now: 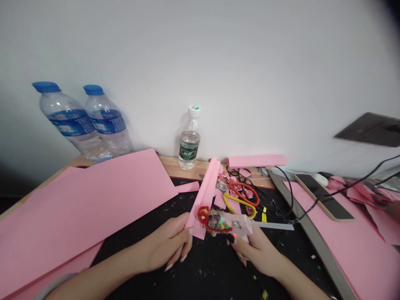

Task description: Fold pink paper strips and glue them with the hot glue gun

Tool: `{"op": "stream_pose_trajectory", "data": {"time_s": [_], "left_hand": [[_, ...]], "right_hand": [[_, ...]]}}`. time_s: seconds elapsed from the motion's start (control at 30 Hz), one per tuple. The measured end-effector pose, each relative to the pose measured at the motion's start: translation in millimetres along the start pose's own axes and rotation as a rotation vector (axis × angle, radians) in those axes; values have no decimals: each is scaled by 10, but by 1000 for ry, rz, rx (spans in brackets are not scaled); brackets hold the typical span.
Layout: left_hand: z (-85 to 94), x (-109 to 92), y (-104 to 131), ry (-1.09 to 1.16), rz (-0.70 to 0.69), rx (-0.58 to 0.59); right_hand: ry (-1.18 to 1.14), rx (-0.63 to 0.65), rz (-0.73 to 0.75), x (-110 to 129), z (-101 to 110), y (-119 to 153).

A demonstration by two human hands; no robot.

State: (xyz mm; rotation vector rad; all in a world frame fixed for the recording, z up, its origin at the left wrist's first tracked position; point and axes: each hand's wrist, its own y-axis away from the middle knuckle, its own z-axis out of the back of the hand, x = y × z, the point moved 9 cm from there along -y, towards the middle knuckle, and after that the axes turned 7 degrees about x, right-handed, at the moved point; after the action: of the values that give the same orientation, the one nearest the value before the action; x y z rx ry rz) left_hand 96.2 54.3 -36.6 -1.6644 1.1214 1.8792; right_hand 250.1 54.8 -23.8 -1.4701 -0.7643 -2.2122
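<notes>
- Blue labels are seen on the two large water bottles (pixel 89 121) at the left; white marks are printed on them, but they are too blurred to be read.
- A dark green label with pale characters is carried by the small bottle (pixel 189 143) at the wall; the characters cannot be made out.
- A green dot is shown on that bottle's white cap (pixel 194 111).
- No other text, brand, number or sign can be read.
</notes>
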Motion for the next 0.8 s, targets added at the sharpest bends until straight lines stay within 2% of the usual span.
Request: {"op": "stream_pose_trajectory", "data": {"time_s": [0.37,0.6,0.8], "left_hand": [[3,1,-17,-17,-12,3],[0,3,-27,-32,-21,8],[4,-2,-21,-55,-16,8]], "right_hand": [[-30,24,20,65,-32,-20],[-19,-120,-10,-100,92,2],[11,-188,21,-87,171,3]]}}
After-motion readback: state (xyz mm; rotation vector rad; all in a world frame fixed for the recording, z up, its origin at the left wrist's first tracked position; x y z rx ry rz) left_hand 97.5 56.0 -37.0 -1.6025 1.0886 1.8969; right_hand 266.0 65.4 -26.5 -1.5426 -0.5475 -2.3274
